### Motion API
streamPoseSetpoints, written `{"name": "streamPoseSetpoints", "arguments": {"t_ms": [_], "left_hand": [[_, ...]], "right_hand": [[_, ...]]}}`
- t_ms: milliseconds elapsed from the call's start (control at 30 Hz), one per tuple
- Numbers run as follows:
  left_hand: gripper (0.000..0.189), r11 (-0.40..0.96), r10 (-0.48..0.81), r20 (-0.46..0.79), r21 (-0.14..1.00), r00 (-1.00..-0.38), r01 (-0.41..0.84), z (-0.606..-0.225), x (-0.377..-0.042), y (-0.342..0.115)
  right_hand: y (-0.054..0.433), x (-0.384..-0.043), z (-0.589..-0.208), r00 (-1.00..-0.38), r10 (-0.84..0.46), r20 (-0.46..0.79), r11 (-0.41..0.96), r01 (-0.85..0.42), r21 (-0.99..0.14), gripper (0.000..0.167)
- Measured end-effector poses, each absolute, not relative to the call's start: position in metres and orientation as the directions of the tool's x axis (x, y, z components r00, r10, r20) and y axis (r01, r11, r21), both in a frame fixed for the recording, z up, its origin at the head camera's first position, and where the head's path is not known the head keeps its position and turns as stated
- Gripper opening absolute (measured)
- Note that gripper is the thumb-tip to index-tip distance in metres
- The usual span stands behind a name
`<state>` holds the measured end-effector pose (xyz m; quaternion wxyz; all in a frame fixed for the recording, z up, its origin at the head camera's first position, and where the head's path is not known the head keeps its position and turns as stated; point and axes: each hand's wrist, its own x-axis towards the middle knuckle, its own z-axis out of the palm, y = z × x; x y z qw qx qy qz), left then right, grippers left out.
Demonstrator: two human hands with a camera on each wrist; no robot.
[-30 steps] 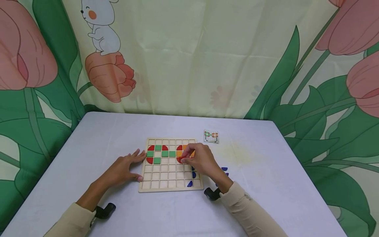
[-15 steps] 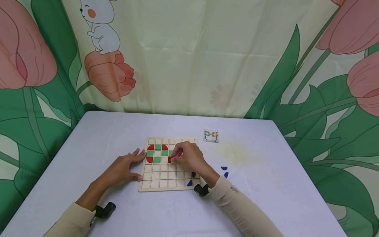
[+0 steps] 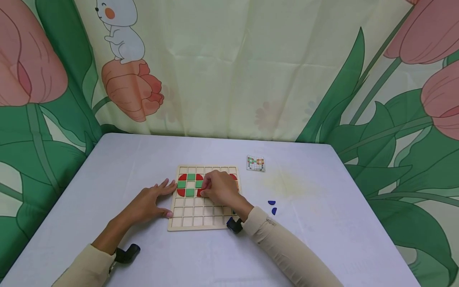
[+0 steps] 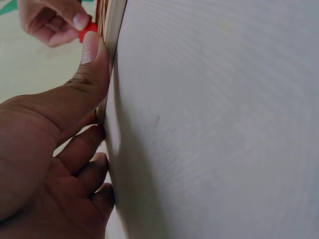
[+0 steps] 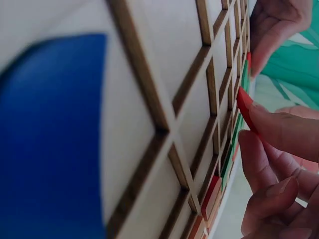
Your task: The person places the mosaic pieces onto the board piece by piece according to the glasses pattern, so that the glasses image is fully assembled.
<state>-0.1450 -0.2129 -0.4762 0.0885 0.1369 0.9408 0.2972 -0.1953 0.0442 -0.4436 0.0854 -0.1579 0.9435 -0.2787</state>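
A wooden grid board (image 3: 188,221) lies on the table, with red quarter-round tiles and green square tiles (image 3: 189,192) in its upper left cells. Between right thumb and fingers I pinch a red tile (image 5: 244,103) at the board, its lower edge by the grid bars. My right hand (image 3: 220,189) covers several cells, though a red tile (image 3: 233,177) shows past it. My left hand (image 3: 148,202) rests at the board's left edge, thumb and fingers extended against it. A blue curved tile (image 5: 55,139) looms large in the right wrist view.
Two blue tiles (image 3: 271,202) lie on the white cloth (image 3: 315,239) right of the board. A small printed pattern card (image 3: 255,164) sits beyond the board's upper right corner. A floral curtain (image 3: 229,79) hangs behind the table.
My right hand has moved left across the board with the red tile, from the right-hand group of tiles to the green group. My left hand has stayed at the board's edge.
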Motion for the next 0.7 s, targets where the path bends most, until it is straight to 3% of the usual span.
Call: {"name": "streamPoseSetpoints", "arguments": {"t_ms": [700], "left_hand": [[0.103, 0.782, 0.318, -0.085, 0.587, -0.944, 0.211, -0.4788, -0.147, -0.2128]], "right_hand": [[0.0357, -0.2022, -0.4454, -0.924, -0.368, -0.108, 0.823, -0.269, -0.5, 0.014]]}}
